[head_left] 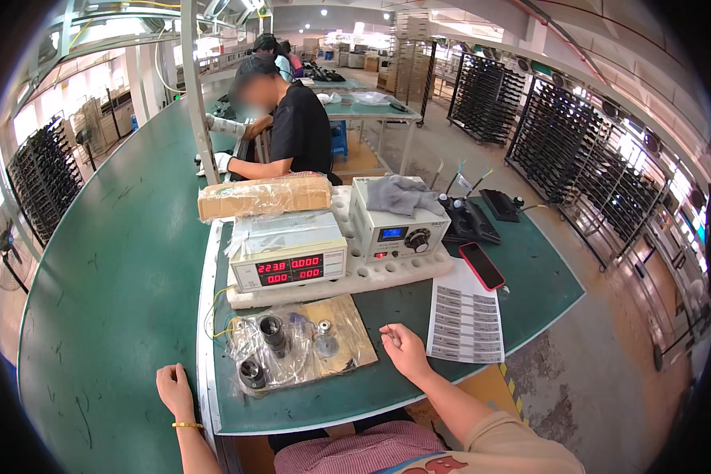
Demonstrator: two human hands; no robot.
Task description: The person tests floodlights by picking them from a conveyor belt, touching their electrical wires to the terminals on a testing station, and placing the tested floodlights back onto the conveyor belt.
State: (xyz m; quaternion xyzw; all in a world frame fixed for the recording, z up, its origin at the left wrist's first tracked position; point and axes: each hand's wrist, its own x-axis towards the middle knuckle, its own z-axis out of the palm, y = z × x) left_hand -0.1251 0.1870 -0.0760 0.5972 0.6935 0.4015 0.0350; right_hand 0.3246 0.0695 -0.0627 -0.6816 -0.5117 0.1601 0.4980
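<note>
Cardboard sheet (355, 328) lies beside the empty, loosely curled right hand (405, 349).

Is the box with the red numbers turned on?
On. The grey meter box on the green bench shows glowing red digits in its front display windows.

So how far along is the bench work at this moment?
Set up: the meter shows lit red digits. Both hands are empty: the left hand rests on the table edge, the right hand lies beside the board. The black cylindrical parts on the plastic sheet are untouched.
</note>
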